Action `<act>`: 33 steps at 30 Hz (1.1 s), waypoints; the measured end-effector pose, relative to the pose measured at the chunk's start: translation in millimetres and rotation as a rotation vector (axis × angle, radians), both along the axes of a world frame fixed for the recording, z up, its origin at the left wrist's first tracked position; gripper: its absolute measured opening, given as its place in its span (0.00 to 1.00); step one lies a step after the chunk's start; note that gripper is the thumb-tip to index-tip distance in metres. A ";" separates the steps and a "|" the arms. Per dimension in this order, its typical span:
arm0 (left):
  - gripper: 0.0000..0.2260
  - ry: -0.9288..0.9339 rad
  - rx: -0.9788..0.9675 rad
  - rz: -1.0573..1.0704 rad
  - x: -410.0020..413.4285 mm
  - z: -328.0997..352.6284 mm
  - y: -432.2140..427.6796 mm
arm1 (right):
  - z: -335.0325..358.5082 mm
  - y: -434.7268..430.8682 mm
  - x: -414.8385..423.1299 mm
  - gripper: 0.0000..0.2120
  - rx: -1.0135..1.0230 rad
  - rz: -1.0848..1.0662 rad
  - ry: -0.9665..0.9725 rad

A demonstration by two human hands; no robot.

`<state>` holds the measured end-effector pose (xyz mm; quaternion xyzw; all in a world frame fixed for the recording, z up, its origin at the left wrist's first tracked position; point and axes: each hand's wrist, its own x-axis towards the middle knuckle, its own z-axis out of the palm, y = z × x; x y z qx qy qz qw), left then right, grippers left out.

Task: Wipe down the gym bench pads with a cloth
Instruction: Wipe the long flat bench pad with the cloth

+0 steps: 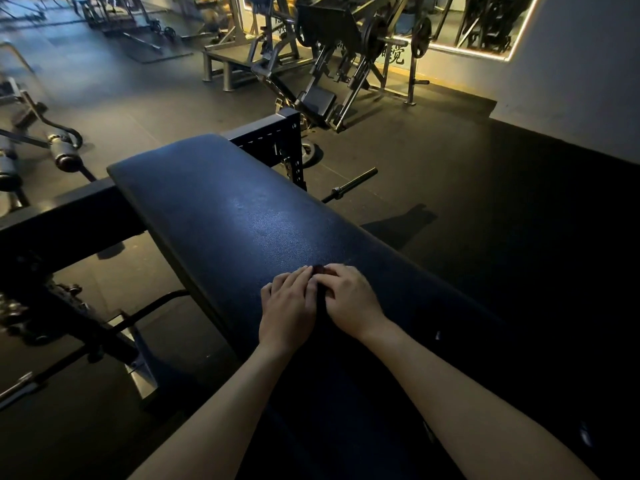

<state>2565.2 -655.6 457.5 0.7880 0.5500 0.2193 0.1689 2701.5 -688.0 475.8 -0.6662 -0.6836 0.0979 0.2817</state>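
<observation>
A long black padded gym bench pad (pixel 221 216) runs from the lower right up to the centre. Both my hands lie side by side on its near part. My left hand (pixel 287 306) rests flat with its fingers straight, pressing down. My right hand (pixel 349 299) has its fingers curled over a small dark cloth (pixel 318 270). Only a reddish-dark bit of the cloth shows between the fingertips of the two hands. The rest of it is hidden in the dim light under the hands.
The bench's black steel frame (pixel 266 133) crosses behind the pad. A barbell sleeve (pixel 349 185) lies on the rubber floor to the right. A leg-press machine (pixel 332 64) stands at the back and weight machines (pixel 62 154) at the left. A lit mirror (pixel 485 26) hangs on the far wall.
</observation>
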 end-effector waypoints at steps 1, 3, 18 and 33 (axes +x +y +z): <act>0.21 0.007 0.006 0.002 -0.1 0.1 -0.4 | -0.2 3.3 8.0 0.17 0.043 -0.028 -0.029; 0.20 0.019 0.017 0.006 0.4 0.0 -0.6 | 1.0 14.0 30.6 0.17 0.043 -0.181 -0.094; 0.26 0.095 0.042 -0.010 2.4 1.9 -1.6 | -7.5 4.6 15.2 0.16 0.077 -0.112 0.002; 0.21 0.131 0.022 0.034 6.5 5.3 -3.7 | 1.4 19.3 48.8 0.15 0.047 -0.002 -0.068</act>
